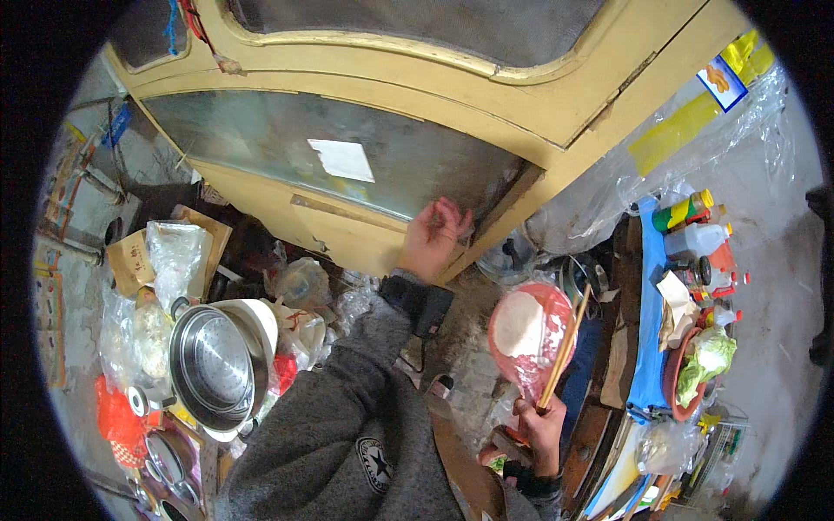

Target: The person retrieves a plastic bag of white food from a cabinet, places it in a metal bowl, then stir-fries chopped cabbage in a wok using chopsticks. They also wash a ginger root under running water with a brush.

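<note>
My left hand (431, 239) reaches to the lower right part of a cream-painted wooden cabinet (355, 238). Its fingers are loosely bent in front of the cabinet's glass panel (260, 140), with nothing visible in them; contact with the glass is unclear. Lower right, my right hand (544, 426) grips a pair of wooden chopsticks (565, 345) together with the narrow end of a pinkish-red, scoop-shaped plastic item (537, 371). White, powdery-looking material (519, 323) shows in its round part. The chopsticks lie along its right side.
Left, a steel steamer pot (212, 365) stands among plastic bags (156, 332). At right, a blue-covered surface (648, 312) holds bottles (697, 239) and a reddish-brown bowl (674, 381) with leafy cabbage (707, 361). Clear plastic sheeting (677, 163) hangs beside the cabinet. A glass lid (508, 257) lies near its foot.
</note>
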Tool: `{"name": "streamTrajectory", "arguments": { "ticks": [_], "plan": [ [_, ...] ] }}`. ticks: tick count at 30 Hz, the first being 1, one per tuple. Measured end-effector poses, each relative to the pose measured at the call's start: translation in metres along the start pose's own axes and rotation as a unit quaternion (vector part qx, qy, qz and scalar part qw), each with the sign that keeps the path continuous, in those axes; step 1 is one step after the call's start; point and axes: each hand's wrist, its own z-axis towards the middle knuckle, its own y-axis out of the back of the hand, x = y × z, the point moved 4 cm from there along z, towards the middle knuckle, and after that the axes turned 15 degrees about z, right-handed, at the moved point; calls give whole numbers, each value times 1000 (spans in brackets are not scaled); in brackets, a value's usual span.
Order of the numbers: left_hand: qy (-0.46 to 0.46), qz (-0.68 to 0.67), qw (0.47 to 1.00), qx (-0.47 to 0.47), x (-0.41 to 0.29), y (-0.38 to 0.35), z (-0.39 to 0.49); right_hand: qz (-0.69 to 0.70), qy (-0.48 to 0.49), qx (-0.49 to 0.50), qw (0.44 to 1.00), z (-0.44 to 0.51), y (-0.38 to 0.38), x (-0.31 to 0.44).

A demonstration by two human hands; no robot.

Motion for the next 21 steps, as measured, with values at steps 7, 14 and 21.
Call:
{"name": "streamTrajectory", "arguments": {
  "ticks": [7,14,21],
  "plan": [
    [-85,-15,995,54,-88,-57,-39,-102,-16,165,981,44,-82,30],
    [-98,72,990,72,-139,-90,-66,51,5,213,976,118,-183,34],
    [-81,8,993,84,-148,-89,-52,252,-15,212,944,164,-261,56]
  ]
}}
